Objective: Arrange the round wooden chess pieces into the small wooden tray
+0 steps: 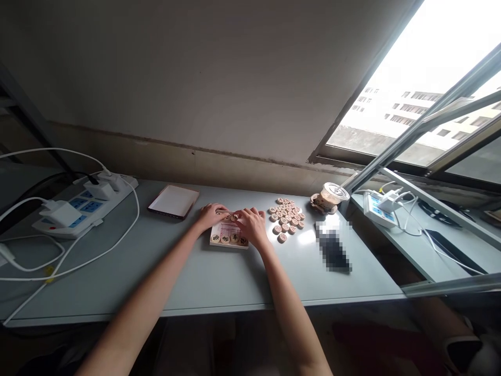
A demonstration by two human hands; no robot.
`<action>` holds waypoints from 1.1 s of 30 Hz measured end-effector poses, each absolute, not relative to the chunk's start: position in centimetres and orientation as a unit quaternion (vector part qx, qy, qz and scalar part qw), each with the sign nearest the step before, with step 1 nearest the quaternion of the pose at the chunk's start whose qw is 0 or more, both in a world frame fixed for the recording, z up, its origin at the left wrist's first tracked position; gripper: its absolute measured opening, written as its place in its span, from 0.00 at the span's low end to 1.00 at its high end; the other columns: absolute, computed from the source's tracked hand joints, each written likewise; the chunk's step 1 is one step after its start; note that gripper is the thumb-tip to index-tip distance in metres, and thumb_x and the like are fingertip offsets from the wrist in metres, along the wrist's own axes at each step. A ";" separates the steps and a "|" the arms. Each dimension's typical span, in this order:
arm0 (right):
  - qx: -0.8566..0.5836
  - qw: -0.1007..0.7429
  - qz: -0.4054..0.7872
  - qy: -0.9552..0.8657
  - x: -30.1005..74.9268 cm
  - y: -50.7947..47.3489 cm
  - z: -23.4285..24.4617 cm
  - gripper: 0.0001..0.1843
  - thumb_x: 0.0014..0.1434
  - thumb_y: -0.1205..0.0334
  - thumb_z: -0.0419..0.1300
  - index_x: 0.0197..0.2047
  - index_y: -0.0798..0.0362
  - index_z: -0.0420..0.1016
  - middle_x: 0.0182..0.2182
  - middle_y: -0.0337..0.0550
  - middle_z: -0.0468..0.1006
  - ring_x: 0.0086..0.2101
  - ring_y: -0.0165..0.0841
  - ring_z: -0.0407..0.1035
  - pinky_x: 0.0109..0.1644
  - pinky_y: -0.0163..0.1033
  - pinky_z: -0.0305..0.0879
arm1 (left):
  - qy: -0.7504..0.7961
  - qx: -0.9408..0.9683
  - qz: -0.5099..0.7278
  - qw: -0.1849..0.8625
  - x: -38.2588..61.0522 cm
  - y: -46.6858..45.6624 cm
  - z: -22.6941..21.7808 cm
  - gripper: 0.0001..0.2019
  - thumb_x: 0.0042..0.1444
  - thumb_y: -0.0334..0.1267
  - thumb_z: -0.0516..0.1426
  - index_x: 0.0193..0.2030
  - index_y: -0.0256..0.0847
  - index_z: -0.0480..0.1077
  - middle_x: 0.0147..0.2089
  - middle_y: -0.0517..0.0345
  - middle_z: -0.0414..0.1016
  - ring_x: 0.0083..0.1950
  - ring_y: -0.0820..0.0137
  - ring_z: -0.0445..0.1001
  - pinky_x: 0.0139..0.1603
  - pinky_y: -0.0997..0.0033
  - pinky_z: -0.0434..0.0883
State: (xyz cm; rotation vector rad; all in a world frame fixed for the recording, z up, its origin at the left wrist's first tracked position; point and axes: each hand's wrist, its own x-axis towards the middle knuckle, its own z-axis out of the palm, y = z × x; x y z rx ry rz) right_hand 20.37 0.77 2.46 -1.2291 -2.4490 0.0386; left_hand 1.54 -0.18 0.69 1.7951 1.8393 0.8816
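A shallow box (229, 246) lies on the desk before me, with a row of round wooden Chinese chess pieces (225, 238) along its near side and others at its far side. My left hand (210, 216) is curled over the far left corner of the box, its thumb by the far pieces. At the box's right side, my right hand (251, 225) has its fingertips closed on one chess piece (234, 217) over the far row. Part of the box's right side is covered by that hand. Many loose chess pieces (287, 213) lie in a cluster to the right.
The box lid (174, 201) lies open side up at the left. A power strip (88, 203) with plugs and white cables takes up the far left. A lidded cup (332, 194) with a straw and a blurred dark object (334, 248) are at right, beside a metal frame (391, 156).
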 end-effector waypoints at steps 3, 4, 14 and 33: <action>-0.434 0.205 0.001 -0.878 20.6 0.8 2.4 0.10 0.62 0.55 0.57 0.46 0.43 0.74 0.43 0.39 0.77 0.44 0.38 0.63 0.46 0.44 0.48 | 0.672 0.649 0.307 0.184 1.8 -0.2 0.7 0.09 0.52 0.42 0.58 0.38 0.45 0.76 0.45 0.55 0.78 0.49 0.60 0.72 0.51 0.63 0.66; -0.432 0.207 -0.001 -0.878 20.7 0.9 2.3 0.10 0.62 0.55 0.57 0.46 0.43 0.75 0.44 0.40 0.77 0.44 0.38 0.63 0.46 0.44 0.48 | 0.674 0.649 0.304 0.178 1.9 -0.2 0.6 0.09 0.52 0.42 0.58 0.38 0.45 0.76 0.45 0.55 0.78 0.49 0.60 0.72 0.51 0.63 0.66; -0.420 0.236 0.052 -0.875 20.7 1.1 2.2 0.11 0.63 0.54 0.57 0.47 0.43 0.75 0.42 0.41 0.77 0.43 0.36 0.66 0.46 0.42 0.51 | 0.660 0.692 0.266 0.120 2.8 -0.8 1.1 0.14 0.59 0.44 0.51 0.45 0.45 0.74 0.49 0.53 0.75 0.52 0.58 0.70 0.54 0.58 0.64; -0.664 0.210 -0.024 -0.717 26.7 4.6 1.0 0.19 0.63 0.66 0.49 0.55 0.55 0.69 0.62 0.57 0.61 0.60 0.47 0.52 0.57 0.55 0.45 | 0.661 0.673 0.304 0.135 4.1 -0.2 -0.2 0.12 0.53 0.47 0.59 0.42 0.47 0.75 0.47 0.54 0.73 0.50 0.57 0.68 0.51 0.61 0.65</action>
